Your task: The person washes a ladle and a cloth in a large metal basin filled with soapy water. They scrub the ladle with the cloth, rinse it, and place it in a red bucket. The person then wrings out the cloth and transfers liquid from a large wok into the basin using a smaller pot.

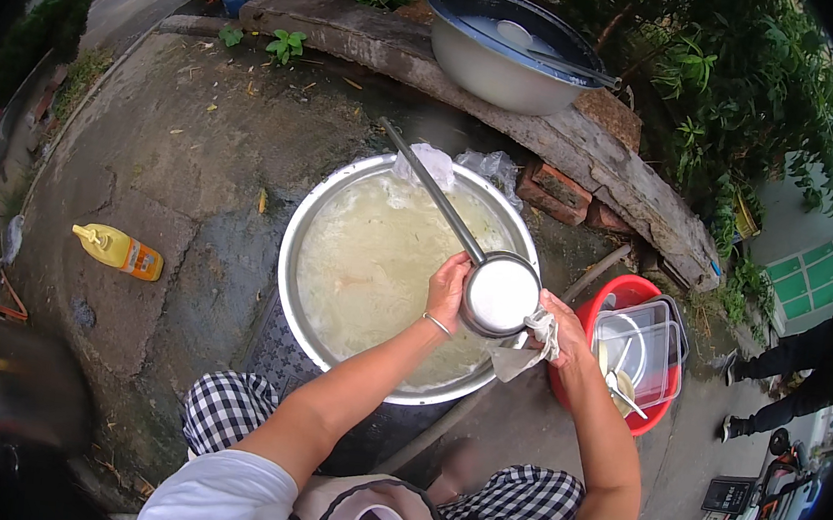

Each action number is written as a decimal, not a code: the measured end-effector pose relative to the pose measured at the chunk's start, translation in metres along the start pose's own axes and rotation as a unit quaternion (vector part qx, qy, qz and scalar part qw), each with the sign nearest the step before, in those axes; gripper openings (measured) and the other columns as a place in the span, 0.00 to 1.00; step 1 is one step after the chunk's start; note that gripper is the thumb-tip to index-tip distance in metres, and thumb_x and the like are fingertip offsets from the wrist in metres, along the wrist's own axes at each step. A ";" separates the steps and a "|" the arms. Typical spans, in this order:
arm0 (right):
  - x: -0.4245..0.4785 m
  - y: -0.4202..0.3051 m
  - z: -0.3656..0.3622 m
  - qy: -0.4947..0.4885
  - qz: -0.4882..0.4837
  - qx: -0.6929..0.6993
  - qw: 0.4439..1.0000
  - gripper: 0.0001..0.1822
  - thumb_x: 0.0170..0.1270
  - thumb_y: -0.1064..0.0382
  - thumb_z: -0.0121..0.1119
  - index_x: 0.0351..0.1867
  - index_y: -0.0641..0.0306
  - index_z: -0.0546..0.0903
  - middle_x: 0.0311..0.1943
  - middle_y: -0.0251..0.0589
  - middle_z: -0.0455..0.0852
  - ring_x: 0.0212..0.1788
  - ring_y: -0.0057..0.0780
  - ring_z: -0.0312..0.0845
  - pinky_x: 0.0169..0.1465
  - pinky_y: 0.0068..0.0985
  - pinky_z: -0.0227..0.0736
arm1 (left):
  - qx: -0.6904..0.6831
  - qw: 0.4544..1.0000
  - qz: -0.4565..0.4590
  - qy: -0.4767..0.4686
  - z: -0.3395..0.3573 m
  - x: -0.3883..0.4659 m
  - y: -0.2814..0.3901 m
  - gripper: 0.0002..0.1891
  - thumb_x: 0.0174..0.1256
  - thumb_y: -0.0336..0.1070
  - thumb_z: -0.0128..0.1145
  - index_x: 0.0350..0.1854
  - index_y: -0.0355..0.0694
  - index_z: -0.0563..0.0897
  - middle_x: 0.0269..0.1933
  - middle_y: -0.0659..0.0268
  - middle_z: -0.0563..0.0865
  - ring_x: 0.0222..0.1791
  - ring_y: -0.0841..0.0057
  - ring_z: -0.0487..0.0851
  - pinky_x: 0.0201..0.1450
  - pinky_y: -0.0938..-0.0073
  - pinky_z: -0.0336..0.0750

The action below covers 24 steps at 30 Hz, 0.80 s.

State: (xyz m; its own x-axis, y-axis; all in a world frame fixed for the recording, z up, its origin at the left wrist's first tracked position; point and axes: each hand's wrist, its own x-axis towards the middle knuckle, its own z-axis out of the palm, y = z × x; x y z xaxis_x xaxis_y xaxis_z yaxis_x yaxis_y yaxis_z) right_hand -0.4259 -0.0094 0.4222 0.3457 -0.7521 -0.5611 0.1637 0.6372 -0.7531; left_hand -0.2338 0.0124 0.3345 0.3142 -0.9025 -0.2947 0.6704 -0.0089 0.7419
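My left hand (447, 291) grips a long-handled metal ladle (501, 294) at the neck, its round bowl turned bottom up and its handle pointing to the far left. With a wet pale cloth (526, 350) in it, my right hand (564, 330) presses against the right side of the bowl. The ladle is above a wide metal basin (287, 278) of cloudy, foamy water (363, 270). Another pale cloth (426, 165) hangs over the basin's far rim.
At right, a red plastic tub (628, 284) holds clear plastic containers (633, 348) and spoons. A yellow detergent bottle (116, 250) lies at left. Another basin (510, 66) with a ladle rests on a concrete ledge (348, 28). A person (789, 371) stands at far right.
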 end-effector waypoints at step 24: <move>-0.058 -0.111 0.026 0.102 -0.159 -0.706 0.682 0.14 0.66 0.54 0.57 0.38 0.64 0.81 0.31 0.53 0.84 0.38 0.52 0.80 0.44 0.40 0.71 | 0.122 0.962 0.206 -0.132 0.027 0.010 -0.006 0.18 0.76 0.45 0.45 0.43 0.35 0.82 0.40 0.61 0.86 0.42 0.70 0.83 0.51 0.70 0.74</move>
State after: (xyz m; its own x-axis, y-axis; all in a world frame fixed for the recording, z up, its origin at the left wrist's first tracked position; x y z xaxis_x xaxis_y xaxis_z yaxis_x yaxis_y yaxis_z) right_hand -0.4403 -0.0322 0.5468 0.3412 -0.9139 -0.2198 -0.9030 -0.2538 -0.3466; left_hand -0.2522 -0.0082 0.3433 0.3159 -0.9286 0.1947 0.3382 0.3019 0.8913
